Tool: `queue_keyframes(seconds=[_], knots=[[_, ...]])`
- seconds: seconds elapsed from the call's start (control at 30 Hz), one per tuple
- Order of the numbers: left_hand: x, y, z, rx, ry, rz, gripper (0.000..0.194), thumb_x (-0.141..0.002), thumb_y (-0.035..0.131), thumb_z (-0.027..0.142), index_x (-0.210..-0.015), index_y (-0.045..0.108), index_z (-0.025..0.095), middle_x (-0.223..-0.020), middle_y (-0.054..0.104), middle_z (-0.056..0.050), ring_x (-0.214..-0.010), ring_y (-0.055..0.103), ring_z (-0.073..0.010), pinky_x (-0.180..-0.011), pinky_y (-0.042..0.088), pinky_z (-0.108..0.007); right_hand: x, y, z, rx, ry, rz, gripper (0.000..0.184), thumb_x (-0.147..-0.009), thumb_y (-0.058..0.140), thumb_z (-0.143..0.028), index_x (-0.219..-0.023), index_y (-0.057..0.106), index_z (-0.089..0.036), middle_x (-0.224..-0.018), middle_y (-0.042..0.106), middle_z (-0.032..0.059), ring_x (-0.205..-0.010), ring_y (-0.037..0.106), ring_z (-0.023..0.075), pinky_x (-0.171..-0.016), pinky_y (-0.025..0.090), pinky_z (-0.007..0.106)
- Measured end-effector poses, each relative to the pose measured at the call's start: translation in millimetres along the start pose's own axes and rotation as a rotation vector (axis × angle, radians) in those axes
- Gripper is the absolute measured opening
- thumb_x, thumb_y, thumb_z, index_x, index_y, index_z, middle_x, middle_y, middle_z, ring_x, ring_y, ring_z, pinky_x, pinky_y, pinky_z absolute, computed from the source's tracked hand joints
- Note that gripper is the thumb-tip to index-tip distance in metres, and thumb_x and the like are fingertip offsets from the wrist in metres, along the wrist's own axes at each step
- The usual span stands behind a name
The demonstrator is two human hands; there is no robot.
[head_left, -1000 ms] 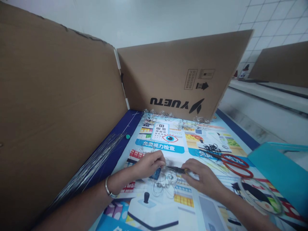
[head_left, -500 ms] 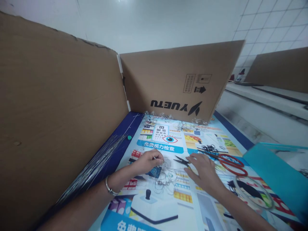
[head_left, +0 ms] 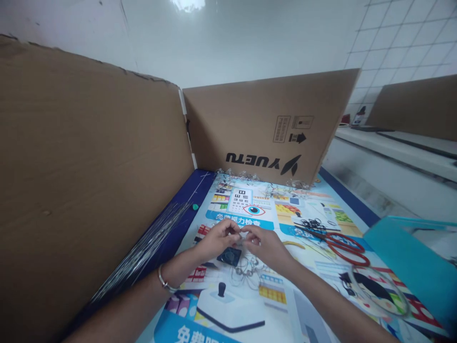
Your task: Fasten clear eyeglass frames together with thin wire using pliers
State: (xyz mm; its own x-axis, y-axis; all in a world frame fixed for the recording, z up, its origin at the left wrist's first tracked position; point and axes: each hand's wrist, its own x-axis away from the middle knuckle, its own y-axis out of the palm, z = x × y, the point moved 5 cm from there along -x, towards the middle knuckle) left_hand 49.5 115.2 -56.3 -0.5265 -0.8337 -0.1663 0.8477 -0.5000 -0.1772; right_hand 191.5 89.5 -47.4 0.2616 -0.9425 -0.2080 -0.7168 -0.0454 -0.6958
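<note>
My left hand [head_left: 222,238] is closed in a pinch, a silver bangle [head_left: 166,280] on its wrist. Its fingertips almost meet those of my right hand [head_left: 266,245], also pinched. A fine wire [head_left: 241,241] seems to run between the fingers, too thin to follow clearly. Right under the hands lies a loose tangle of wire loops [head_left: 246,270] with small clear bits on it. A dark flat square [head_left: 229,256] rests beside the tangle, below my left hand. Past my right hand shows the yellow handle [head_left: 294,244] of the pliers, whose jaws are hidden.
Red-handled scissors [head_left: 346,247] and a heap of black loops [head_left: 314,225] lie to the right. A wire coil [head_left: 380,290] is near a turquoise box [head_left: 410,267]. Straight wires [head_left: 143,252] line the left edge. Cardboard walls [head_left: 264,124] stand behind and left.
My right hand has left the pliers and moved left to my left hand, its fingers now pinched. My left hand keeps its pinch in about the same place. The view has tilted slightly.
</note>
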Motion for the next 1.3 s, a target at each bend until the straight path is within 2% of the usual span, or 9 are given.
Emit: queue_keyframes(seconds=[0.07,0.17,0.33,0.63,0.83,0.93,1.1,1.17,1.3], knots=[[0.9,-7.1,1.4,-0.043,0.004,0.061,0.024,-0.073,0.060,0.037,-0.083,0.052,0.016,-0.082,0.050,-0.002,-0.077,0.048,-0.0148,-0.068,0.041,-0.025,-0.7,0.3,5.1,-0.039,0.016,0.013,0.023,-0.075,0.052,-0.021,-0.094,0.064,-0.021,-0.072,0.064,-0.0010,-0.063,0.057,0.0139,-0.058,0.043,0.024],[2.3,-16.5,0.4,-0.118,-0.030,0.116,0.022,-0.076,0.058,0.036,-0.073,0.052,0.015,-0.070,0.047,0.001,-0.068,0.044,-0.0126,-0.063,0.036,-0.023,1.3,0.1,12.1,-0.086,0.024,0.028,0.014,-0.075,0.053,-0.023,-0.082,0.064,-0.020,-0.073,0.064,0.0002,-0.065,0.057,0.0145,-0.059,0.042,0.024],[6.4,-17.6,-5.2,-0.218,-0.107,0.074,0.030,-0.074,0.059,0.039,-0.059,0.055,0.014,-0.057,0.043,0.004,-0.057,0.038,-0.0105,-0.055,0.029,-0.022,4.2,2.5,13.9,-0.159,0.040,0.026,0.011,-0.076,0.052,-0.025,-0.074,0.062,-0.020,-0.064,0.062,-0.0010,-0.058,0.055,0.0136,-0.053,0.041,0.024],[13.3,-1.8,-3.5,-0.200,-0.155,0.054,0.026,-0.075,0.058,0.036,-0.064,0.059,0.012,-0.056,0.044,0.004,-0.055,0.037,-0.0091,-0.053,0.029,-0.021,5.7,7.8,15.9,-0.205,0.057,0.029,0.020,-0.072,0.053,-0.024,-0.089,0.063,-0.020,-0.076,0.065,0.0009,-0.071,0.061,0.0154,-0.063,0.047,0.025],[12.1,4.6,-5.1,-0.158,-0.160,0.050,0.018,-0.068,0.066,0.028,-0.062,0.059,0.013,-0.056,0.050,0.004,-0.055,0.043,-0.0090,-0.053,0.031,-0.021,8.1,17.9,9.3,-0.194,-0.003,-0.052,0.029,-0.070,0.054,-0.018,-0.097,0.065,-0.021,-0.072,0.064,-0.0014,-0.060,0.056,0.0123,-0.055,0.043,0.022],[11.7,8.5,-11.0,-0.105,-0.173,0.070,0.021,-0.062,0.071,0.026,-0.064,0.053,0.014,-0.056,0.053,0.004,-0.051,0.045,-0.0084,-0.050,0.033,-0.020,8.4,19.4,6.0,-0.176,-0.026,-0.064,0.026,-0.070,0.054,-0.017,-0.094,0.066,-0.022,-0.068,0.063,-0.0023,-0.056,0.052,0.0112,-0.053,0.039,0.021],[13.9,11.9,-17.5,-0.005,-0.210,0.048,0.030,-0.062,0.073,0.027,-0.070,0.046,0.017,-0.056,0.057,0.004,-0.051,0.055,-0.0116,-0.049,0.040,-0.021,8.2,16.5,3.7,-0.149,-0.057,-0.058,0.013,-0.071,0.055,-0.017,-0.075,0.066,-0.021,-0.066,0.060,-0.0023,-0.060,0.051,0.0119,-0.053,0.037,0.021],[14.8,10.9,-17.8,0.024,-0.214,0.043,0.031,-0.062,0.073,0.029,-0.071,0.046,0.017,-0.058,0.057,0.004,-0.054,0.057,-0.0118,-0.051,0.042,-0.021,7.9,16.0,4.6,-0.145,-0.061,-0.053,0.013,-0.071,0.054,-0.017,-0.075,0.066,-0.021,-0.068,0.060,-0.0021,-0.061,0.051,0.0118,-0.054,0.037,0.021],[15.9,11.2,-14.8,0.079,-0.206,0.027,0.033,-0.065,0.072,0.034,-0.072,0.046,0.016,-0.059,0.057,0.003,-0.053,0.055,-0.0099,-0.053,0.043,-0.022,7.5,17.2,6.7,-0.142,-0.059,-0.058,0.022,-0.071,0.054,-0.016,-0.089,0.065,-0.022,-0.065,0.059,-0.0034,-0.053,0.048,0.0100,-0.050,0.036,0.020]])
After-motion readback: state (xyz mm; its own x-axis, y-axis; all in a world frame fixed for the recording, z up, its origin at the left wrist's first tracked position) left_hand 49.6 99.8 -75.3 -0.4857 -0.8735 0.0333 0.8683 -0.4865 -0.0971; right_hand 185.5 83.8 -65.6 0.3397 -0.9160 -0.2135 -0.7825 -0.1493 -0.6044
